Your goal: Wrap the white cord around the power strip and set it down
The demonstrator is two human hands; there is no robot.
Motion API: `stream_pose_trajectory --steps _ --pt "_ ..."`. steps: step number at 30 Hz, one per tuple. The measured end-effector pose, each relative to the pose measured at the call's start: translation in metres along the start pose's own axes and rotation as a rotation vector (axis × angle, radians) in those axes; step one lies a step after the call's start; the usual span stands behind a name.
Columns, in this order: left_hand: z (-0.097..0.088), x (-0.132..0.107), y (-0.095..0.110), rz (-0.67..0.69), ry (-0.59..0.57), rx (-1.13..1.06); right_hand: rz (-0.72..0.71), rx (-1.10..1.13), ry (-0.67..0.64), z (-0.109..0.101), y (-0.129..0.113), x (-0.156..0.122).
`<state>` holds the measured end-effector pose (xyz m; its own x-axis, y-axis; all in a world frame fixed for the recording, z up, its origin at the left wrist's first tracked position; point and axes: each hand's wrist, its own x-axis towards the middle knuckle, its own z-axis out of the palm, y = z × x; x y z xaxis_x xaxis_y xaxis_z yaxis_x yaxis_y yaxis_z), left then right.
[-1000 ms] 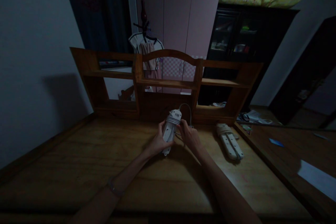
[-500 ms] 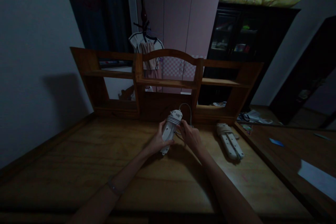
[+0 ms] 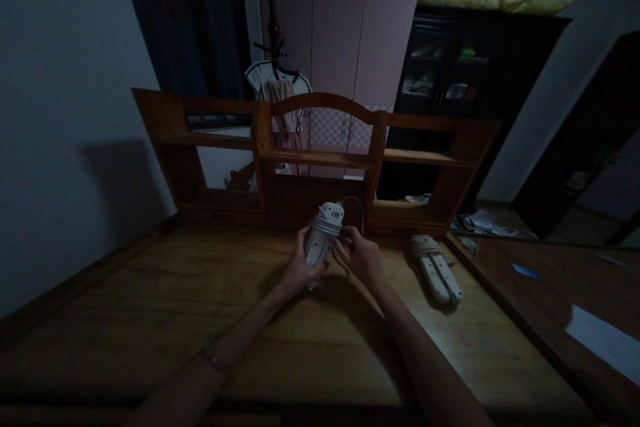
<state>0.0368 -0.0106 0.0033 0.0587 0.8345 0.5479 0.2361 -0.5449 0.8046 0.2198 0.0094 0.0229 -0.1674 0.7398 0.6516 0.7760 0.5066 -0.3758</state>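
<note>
A white power strip (image 3: 317, 248) is held tilted above the wooden desk, its far end raised. Its cord (image 3: 327, 225) is wound several times around the upper part, and a loose length loops behind it. My left hand (image 3: 299, 268) wraps around the strip's lower body, thumb across the front. My right hand (image 3: 361, 255) is at the strip's right side, fingers closed on the cord near the windings. On the desk to the right lies a second white power strip (image 3: 439, 273) with its cord wrapped around one end.
A wooden shelf unit (image 3: 320, 159) stands along the desk's back edge. The wooden desk top (image 3: 200, 320) meets a wall at the left. A lower surface on the right carries a white paper sheet (image 3: 603, 340) and a blue card (image 3: 525, 271).
The held power strip has tipped, so its lower end is more foreshortened. My right hand has shifted slightly at the cord; the second strip stays put.
</note>
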Motion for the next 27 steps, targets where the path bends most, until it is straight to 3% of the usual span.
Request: stream_pose_trajectory --steps 4,9,11,13,16,19,21,24,27 --pt "-0.001 0.001 0.005 0.057 0.219 0.092 0.084 0.352 -0.110 -0.004 0.013 0.005" --pt "-0.007 0.001 0.016 0.077 0.375 0.151 0.139 0.693 -0.366 0.000 0.021 0.005" --pt "-0.009 0.000 0.019 0.103 0.467 0.189 0.141 0.784 -0.505 0.006 0.020 0.002" --pt "-0.012 -0.001 0.020 0.127 0.541 0.232 0.128 0.783 -0.556 0.013 0.016 -0.002" --pt "-0.016 0.000 0.017 0.156 0.611 0.330 0.098 0.686 -0.429 0.021 0.009 -0.006" --pt "-0.022 0.005 0.014 0.132 0.677 0.422 0.032 0.548 -0.139 0.019 0.001 -0.005" --pt "-0.026 0.009 0.014 0.091 0.679 0.447 -0.089 0.381 0.053 0.011 -0.004 -0.003" --pt "-0.028 0.012 0.012 0.022 0.593 0.459 -0.327 0.057 0.184 -0.004 -0.010 -0.003" --pt "-0.024 0.011 0.004 -0.048 0.430 0.466 -0.488 -0.144 0.204 -0.012 -0.018 -0.007"
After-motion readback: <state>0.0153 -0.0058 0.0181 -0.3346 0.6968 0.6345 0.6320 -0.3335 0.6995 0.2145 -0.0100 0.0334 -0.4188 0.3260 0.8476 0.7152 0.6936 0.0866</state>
